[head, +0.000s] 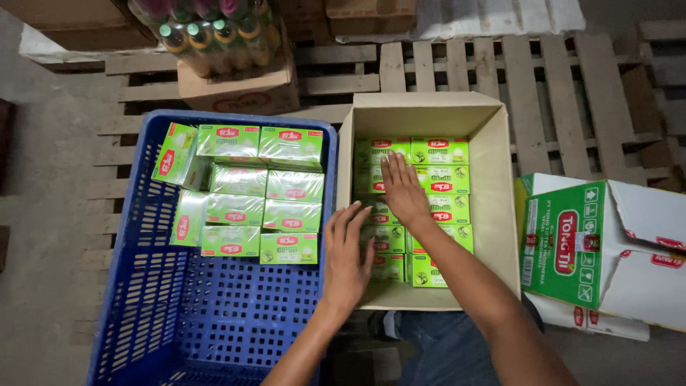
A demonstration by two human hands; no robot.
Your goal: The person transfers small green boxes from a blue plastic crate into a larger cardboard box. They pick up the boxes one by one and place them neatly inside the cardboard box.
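Wooden pallet slats (457, 68) carry everything here, and on them, at the left, sits a big blue plastic crate (136, 286) with perforated walls, its far half filled with green tea cartons (261, 189) laid flat in rows, one tilted against the left wall. Just right of it, touching its rim, stands an open cardboard box (500, 171) with more small green cartons (439, 151) packed tight in two columns. Farther right lies a larger green-and-white shipping case (572, 243); at the far left a carton bears shrink-wrapped bottles (214, 28). The right hand (404, 193) lies flat, fingers pressed together, on the cartons in the middle of the cardboard box; the left hand (346, 254) is spread wide, palm down, over the box's left wall and near-left cartons, gripping nothing. These cartons look light, thin-walled paperboard in glossy film (so probably slick, and easy to dent at the corners). Judging by the tight packing, a firm hold would come from pinching a carton's long edges, or pressing several together from both ends.
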